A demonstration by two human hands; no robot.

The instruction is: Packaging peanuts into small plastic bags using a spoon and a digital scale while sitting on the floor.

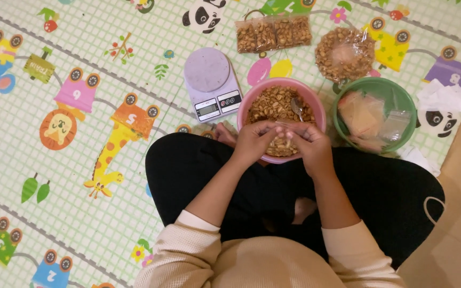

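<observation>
My left hand (253, 141) and my right hand (309, 145) meet over the near rim of a pink bowl (252, 97) full of peanuts. Together they pinch a small clear plastic bag (281, 143) holding some peanuts, its mouth between my fingertips. A metal spoon (297, 106) lies in the nuts just beyond my right hand. I sit cross-legged in black trousers, with the bowl against my knees.
A white kitchen scale (212, 82) stands left of the bowl. Several filled peanut packets (273, 33) and a larger peanut bag (344, 53) lie behind. A green bowl (401, 96) with empty clear bags sits to the right, white paper (444, 97) beyond it. A cartoon play mat (81, 106) covers the floor.
</observation>
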